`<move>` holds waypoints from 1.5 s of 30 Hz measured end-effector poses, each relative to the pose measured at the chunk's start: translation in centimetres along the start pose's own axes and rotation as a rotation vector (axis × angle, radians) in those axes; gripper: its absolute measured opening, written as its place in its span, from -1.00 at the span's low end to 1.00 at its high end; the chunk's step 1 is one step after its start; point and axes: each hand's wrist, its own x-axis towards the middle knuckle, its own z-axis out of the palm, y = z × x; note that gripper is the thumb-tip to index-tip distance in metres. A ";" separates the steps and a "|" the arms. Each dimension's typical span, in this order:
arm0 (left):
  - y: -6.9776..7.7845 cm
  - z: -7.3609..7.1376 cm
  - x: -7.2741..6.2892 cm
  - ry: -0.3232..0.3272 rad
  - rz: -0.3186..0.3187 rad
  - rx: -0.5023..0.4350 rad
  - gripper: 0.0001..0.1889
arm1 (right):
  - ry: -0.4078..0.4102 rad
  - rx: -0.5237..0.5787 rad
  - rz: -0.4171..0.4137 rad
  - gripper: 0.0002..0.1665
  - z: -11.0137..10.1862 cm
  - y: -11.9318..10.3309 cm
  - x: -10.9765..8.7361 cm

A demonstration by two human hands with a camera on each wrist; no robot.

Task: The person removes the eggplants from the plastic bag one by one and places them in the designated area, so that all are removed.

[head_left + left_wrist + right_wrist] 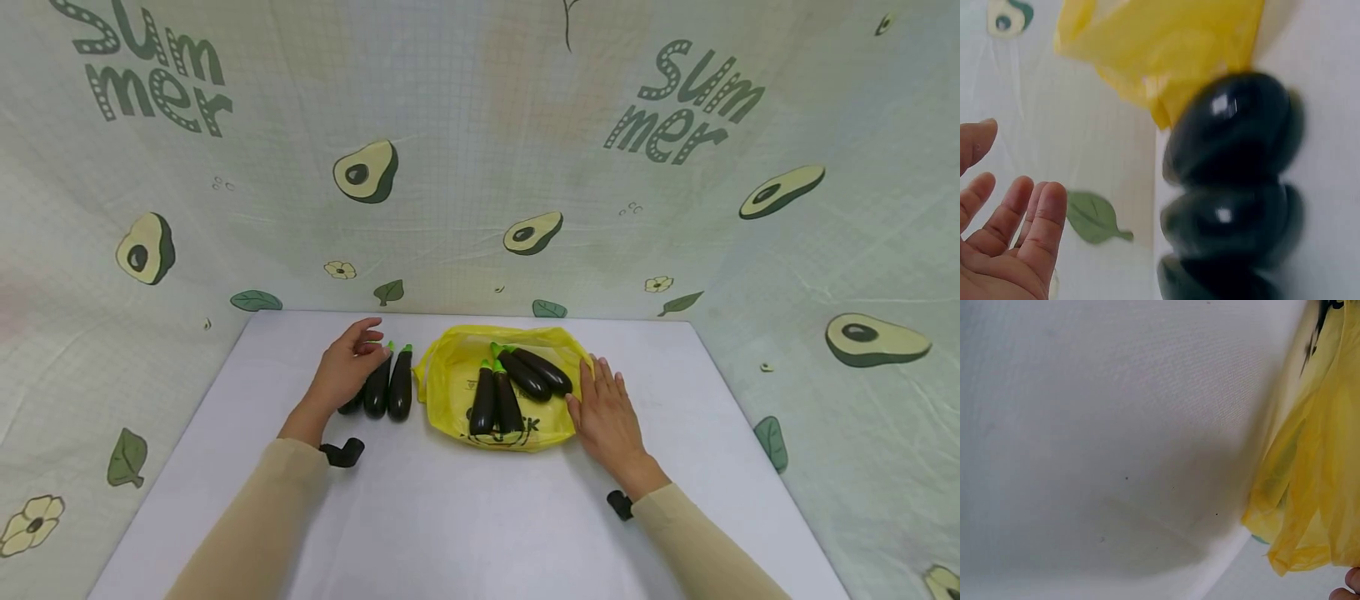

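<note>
My left hand is raised over the left end of a row of three dark eggplants with green stems. Its fingers are loosely bent and hold nothing; the hand partly covers the leftmost eggplant. In the left wrist view the blurred eggplants lie side by side, apart from the fingers. A yellow plastic bag lies spread open to their right, with several more eggplants in it. Against the bag's right edge rests my right hand, fingers extended. Only its fingertips show in the right wrist view, by the yellow plastic.
Everything lies on a white table. Behind and beside it hangs a pale cloth printed with avocados, leaves and flowers. A dark wrist strap piece juts out beside the left wrist, another beside the right.
</note>
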 end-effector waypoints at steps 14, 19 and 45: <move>4.1 6.6 -1.9 -0.176 0.058 0.034 -0.46 | -0.008 0.009 -0.003 -0.18 -0.1 0.0 0.1; 4.9 9.2 -1.8 -0.229 0.069 0.033 -0.47 | 0.012 0.015 -0.010 -0.19 -0.1 -0.1 0.1; 4.0 15.1 2.2 -0.310 0.020 0.099 -0.33 | -0.009 -0.003 -0.007 -0.19 0.1 0.0 0.2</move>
